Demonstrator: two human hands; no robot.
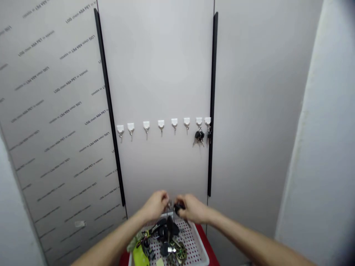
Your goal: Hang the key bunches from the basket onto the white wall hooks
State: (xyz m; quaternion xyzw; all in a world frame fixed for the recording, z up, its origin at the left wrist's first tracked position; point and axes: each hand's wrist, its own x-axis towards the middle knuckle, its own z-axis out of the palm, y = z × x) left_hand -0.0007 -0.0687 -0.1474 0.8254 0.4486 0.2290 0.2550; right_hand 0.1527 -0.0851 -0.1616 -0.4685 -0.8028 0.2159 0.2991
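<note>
My right hand point(194, 208) is closed around keys with black heads point(179, 208), just above the far edge of the basket. Close beside it, my left hand point(155, 205) pinches a small metal part point(169, 203), which looks like a key or key ring; blur hides its exact shape. Below both hands sits a white perforated basket point(203, 255). In it lie several black-headed keys point(163, 232), a round greenish metal keychain point(181, 252) and a bright yellow-green item point(140, 256).
Several white hooks point(161, 123) run in a row across the pale cabinet door point(158, 66). Bunches of keys point(199, 135) hang from the two rightmost ones. Long black handles point(213, 92) flank the door. Red material point(212, 255) shows beneath the basket.
</note>
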